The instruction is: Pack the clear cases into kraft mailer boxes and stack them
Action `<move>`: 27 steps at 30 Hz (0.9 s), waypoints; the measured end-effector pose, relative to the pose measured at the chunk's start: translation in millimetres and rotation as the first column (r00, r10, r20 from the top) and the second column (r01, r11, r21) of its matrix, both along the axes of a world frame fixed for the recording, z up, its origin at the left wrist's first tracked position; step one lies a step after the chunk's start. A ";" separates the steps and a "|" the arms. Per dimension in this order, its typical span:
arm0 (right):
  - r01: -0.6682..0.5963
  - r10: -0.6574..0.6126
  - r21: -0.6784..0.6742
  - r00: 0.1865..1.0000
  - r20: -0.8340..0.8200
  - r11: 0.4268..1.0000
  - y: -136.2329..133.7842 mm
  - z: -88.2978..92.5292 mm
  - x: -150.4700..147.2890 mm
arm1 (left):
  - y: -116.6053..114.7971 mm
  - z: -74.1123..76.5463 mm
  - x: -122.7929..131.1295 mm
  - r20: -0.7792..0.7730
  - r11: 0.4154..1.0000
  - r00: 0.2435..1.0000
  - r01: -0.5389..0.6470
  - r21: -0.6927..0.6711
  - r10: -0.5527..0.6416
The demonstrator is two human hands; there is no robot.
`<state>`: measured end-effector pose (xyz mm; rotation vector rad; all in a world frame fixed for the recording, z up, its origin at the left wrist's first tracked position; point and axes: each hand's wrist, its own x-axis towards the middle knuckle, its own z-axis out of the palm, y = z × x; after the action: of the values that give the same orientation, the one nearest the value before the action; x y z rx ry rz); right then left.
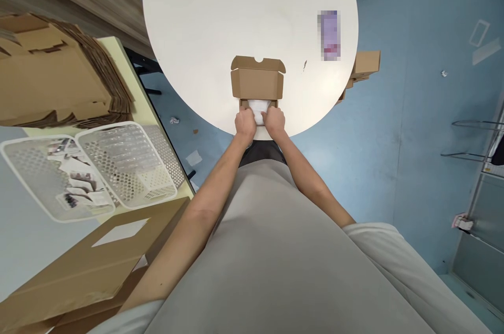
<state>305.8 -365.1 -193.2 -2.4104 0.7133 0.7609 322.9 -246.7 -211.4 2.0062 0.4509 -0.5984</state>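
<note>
A small brown cardboard box (257,84) lies near the front edge of the round white table (197,45), its lid raised and tilted away from me. White wrapping or a white packet (259,106) shows inside it. At the box's left side, my left hand (245,122) is closed with its fingers curled over the wall. My right hand (274,121) grips the right side in the same way, its thumb reaching in toward the white contents. Both hands hide the box's front corners, and most of the fingertips are out of sight.
A blurred purple item (329,35) lies on the table's right. To the left, a side table holds stacked flat cardboard (55,71) and white plastic baskets (126,166) with small packets. Below them is a large carton (98,260). More boxes (366,63) stand beyond the table's right edge.
</note>
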 end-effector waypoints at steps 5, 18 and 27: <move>-0.007 0.007 0.007 0.998 0.059 1.000 -12.2 12.0 -10.4 | 20.6 16.1 -2.6 0.097 0.996 0.992 0.083 0.031 -0.086; 0.045 -0.044 -0.086 0.999 0.011 0.995 -26.1 9.4 -21.2 | 36.0 -11.0 3.1 0.107 0.994 0.992 -0.073 0.077 0.064; 0.165 -0.179 0.083 0.961 0.209 0.983 -57.8 13.6 -9.1 | 51.8 -6.8 31.9 0.126 0.997 0.992 0.002 0.071 -0.011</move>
<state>296.7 -422.9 -179.7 -2.2916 0.7848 0.4368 354.8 -194.8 -218.2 2.1001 0.3935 -0.4621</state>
